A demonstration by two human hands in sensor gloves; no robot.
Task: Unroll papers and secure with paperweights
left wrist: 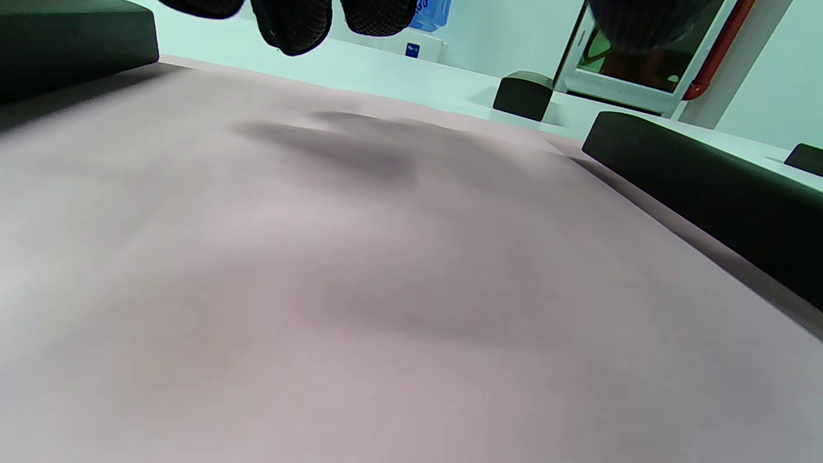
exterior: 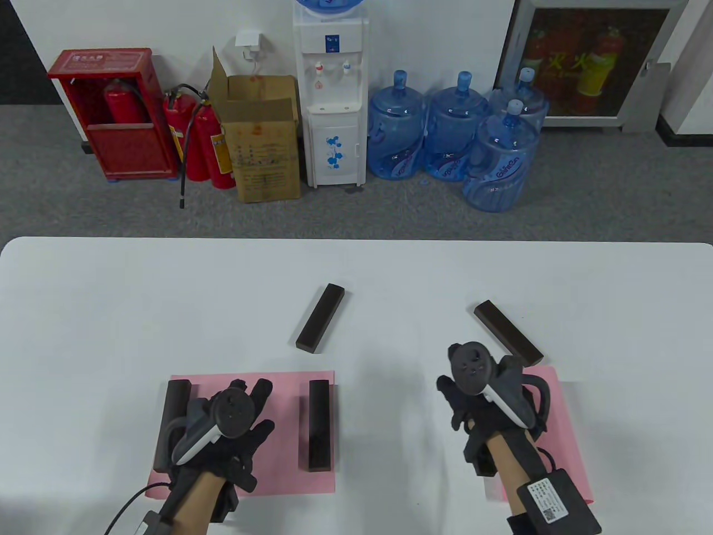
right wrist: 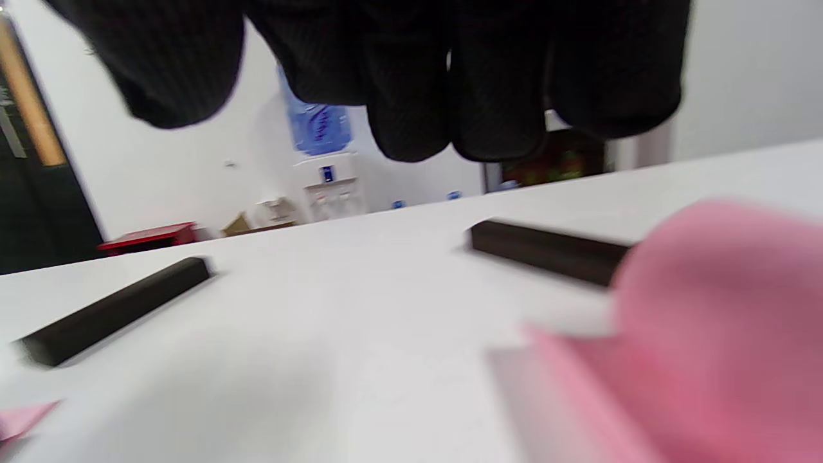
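A pink paper (exterior: 278, 440) lies flat at the near left, with one dark paperweight (exterior: 172, 426) on its left edge and another (exterior: 318, 426) on its right edge. My left hand (exterior: 250, 404) hovers over this paper with fingers spread, holding nothing; its fingertips (left wrist: 296, 26) are above the sheet (left wrist: 386, 289). A second pink paper (exterior: 560, 423) lies at the near right, and its edge curls up in the right wrist view (right wrist: 707, 334). My right hand (exterior: 454, 401) is over its left part, and its fingers (right wrist: 418, 77) hold nothing.
Two loose dark paperweights lie on the white table (exterior: 111, 312): one in the middle (exterior: 320, 326), one at the right (exterior: 508, 332) just beyond the second paper. Both show in the right wrist view (right wrist: 109, 315) (right wrist: 546, 251).
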